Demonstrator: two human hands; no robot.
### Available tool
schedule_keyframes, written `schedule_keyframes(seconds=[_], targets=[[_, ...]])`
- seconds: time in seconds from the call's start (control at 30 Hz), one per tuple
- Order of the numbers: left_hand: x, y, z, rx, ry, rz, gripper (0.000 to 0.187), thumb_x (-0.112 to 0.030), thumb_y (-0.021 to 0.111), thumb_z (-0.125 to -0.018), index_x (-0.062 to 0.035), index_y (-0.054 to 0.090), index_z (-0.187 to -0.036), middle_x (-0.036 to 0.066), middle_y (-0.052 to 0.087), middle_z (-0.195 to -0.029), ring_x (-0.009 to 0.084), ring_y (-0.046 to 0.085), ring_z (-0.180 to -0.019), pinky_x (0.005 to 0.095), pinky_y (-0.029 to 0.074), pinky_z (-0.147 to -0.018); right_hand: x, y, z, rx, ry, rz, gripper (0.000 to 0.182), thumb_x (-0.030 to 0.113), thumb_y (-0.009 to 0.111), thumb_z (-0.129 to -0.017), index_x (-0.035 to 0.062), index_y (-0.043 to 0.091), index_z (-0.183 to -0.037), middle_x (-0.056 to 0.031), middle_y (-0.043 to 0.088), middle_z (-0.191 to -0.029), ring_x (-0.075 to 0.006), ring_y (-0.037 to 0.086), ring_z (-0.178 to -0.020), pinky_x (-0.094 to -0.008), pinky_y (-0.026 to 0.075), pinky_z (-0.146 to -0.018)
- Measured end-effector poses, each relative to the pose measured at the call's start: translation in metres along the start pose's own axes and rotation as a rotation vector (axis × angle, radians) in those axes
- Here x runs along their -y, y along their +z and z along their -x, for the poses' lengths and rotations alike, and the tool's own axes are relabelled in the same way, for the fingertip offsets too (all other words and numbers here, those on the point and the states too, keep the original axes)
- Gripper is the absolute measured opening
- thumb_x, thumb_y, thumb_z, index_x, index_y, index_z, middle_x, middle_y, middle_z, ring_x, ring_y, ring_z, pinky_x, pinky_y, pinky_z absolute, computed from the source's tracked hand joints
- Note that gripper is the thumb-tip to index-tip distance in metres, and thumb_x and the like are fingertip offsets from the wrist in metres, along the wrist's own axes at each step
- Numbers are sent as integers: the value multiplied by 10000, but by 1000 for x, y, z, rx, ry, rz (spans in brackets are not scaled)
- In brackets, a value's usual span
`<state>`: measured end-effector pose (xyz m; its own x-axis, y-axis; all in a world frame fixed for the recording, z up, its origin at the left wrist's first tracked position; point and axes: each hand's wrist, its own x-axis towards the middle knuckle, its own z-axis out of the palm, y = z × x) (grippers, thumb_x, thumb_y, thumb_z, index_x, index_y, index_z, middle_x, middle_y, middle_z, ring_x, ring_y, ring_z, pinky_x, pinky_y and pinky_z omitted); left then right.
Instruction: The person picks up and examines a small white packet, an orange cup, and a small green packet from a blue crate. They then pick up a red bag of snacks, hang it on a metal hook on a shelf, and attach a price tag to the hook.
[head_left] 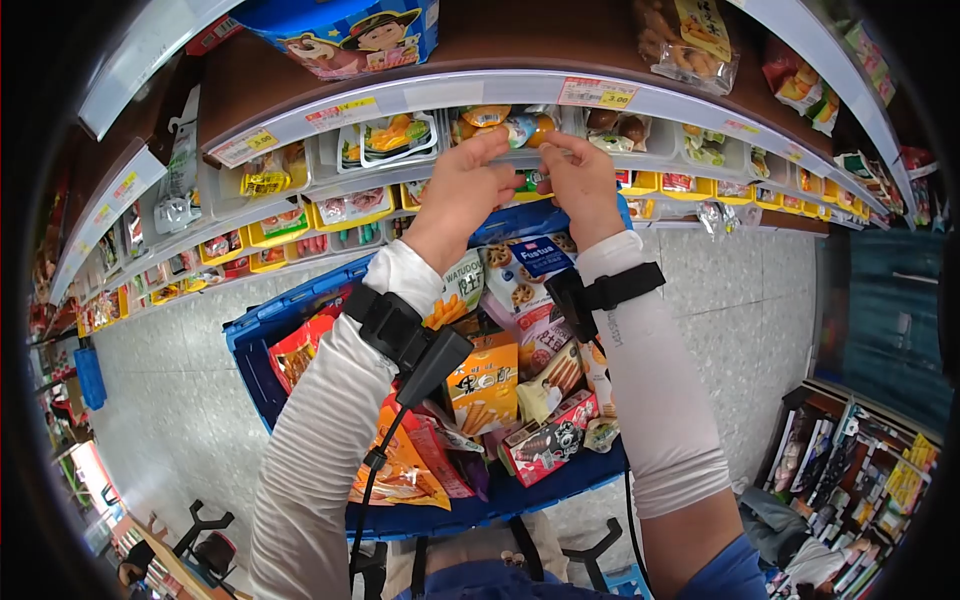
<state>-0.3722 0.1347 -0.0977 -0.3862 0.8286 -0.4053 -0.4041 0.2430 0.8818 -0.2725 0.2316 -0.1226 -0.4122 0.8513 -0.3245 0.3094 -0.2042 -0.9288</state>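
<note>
Both hands reach over the crate to a shelf bin of small packaged snacks. My left hand (461, 197) has its fingers stretched out and its thumb apart, close to an orange-lidded cup (486, 115). Just to the right, my right hand (582, 187) has bent fingers drawn together beside a clear pack with orange contents (544, 130); whether they grip it is hidden. Below the wrists is a blue crate (245, 335) filled with snack bags and boxes, among them a blue-and-white Fustua bag (540, 258), an orange box (482, 380) and a red-and-black box (550, 440).
Clear bins hold trays of yellow-green food (395, 136) and brown eggs (615, 125). A price-tag rail (450, 95) crosses above them, under an upper shelf with a blue carton (345, 40). Lower rows have yellow bins (355, 207). Another person (790, 535) is at lower right.
</note>
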Motion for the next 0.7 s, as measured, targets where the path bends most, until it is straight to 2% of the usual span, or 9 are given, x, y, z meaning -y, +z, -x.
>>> schedule_keyframes(seconds=[0.13,0.2,0.23,0.33,0.43,0.53,0.7], targets=[[7,-3,16,-26,-18,6,413,-7,455,-836,-16,412,-1247,103,469,-1228,193,564,-961,288,446,-835,-6,-6,28,-38,-17,-64,304,93,572,-795,-7,546,-1081,-74,601,-710,-126,576,-554,-233,443,-503],[9,-4,31,-21,-17,-18,378,-18,460,-840,-17,449,-1217,99,525,-1161,184,571,-938,276,445,-827,-7,-14,51,28,-15,-164,282,85,570,-800,-4,552,-1067,-61,603,-721,-118,573,-572,-228,443,-517],[10,-4,42,5,-15,-33,334,-38,471,-848,-11,485,-1180,82,564,-1088,166,578,-906,266,452,-810,-12,-20,62,96,-18,-128,251,126,559,-825,73,571,-1070,3,595,-779,-66,559,-655,-191,390,-519],[29,-14,71,97,-34,-125,312,-56,487,-851,0,501,-1157,65,573,-1053,149,578,-888,255,455,-798,-22,-26,109,158,76,-117,238,116,554,-827,55,573,-1056,0,597,-784,-59,558,-675,-180,397,-542],[56,-20,105,70,17,-198,261,-44,510,-839,8,545,-1093,60,596,-975,122,570,-830,232,451,-748,-51,-36,153,226,140,-112,231,113,548,-837,29,570,-1051,-13,610,-820,-69,564,-695,-177,422,-599],[67,-24,141,53,47,-259,232,-42,540,-824,9,574,-1048,64,619,-915,104,567,-785,220,447,-705,-70,-50,192,202,241,-143,222,101,545,-840,18,571,-1044,-21,614,-840,-76,568,-707,-181,435,-601],[100,-16,187,59,17,-349,223,-24,542,-799,-15,595,-1016,82,628,-897,112,572,-745,236,455,-660,-93,-78,233,84,260,-108,200,71,543,-830,-1,583,-1012,-42,612,-839,-91,580,-716,-202,465,-631]])
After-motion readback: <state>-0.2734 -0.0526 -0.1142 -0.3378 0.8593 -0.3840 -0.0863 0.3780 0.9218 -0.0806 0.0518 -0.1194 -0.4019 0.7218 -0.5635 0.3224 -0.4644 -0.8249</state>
